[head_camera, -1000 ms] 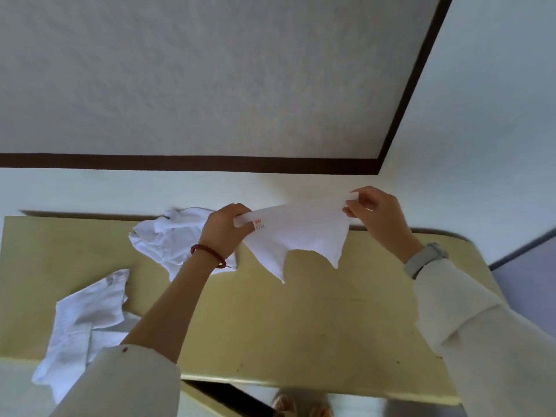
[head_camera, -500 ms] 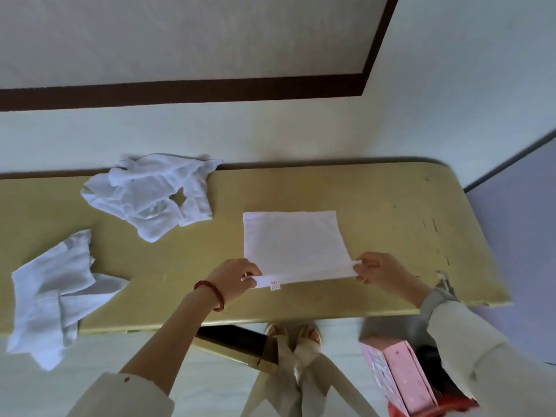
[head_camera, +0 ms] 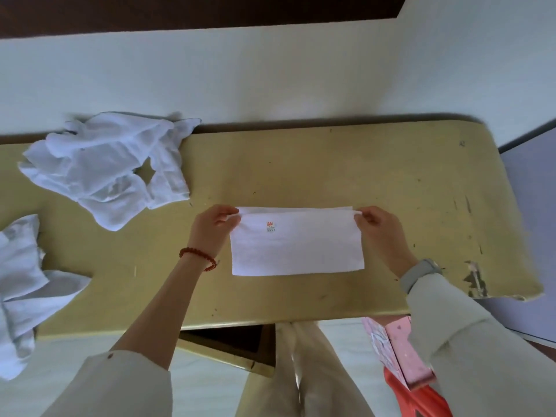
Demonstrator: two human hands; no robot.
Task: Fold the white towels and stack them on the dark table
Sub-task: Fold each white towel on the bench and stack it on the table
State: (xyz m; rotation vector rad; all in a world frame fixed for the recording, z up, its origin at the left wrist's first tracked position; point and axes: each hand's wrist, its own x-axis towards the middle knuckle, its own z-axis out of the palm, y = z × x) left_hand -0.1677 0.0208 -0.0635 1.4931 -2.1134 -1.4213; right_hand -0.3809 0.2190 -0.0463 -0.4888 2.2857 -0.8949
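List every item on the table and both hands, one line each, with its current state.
folded towel: folded in half, flat on the table, label up
left hand: pinches its far left corner
right hand: pinches its far right corner
crumpled towel: unfolded, heaped at the far edge
second crumpled towel: unfolded, hanging over the near left edge
table: yellowish top, chipped right corner

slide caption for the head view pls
Both hands, left hand and right hand, pinch a half-folded white towel on the yellow table.
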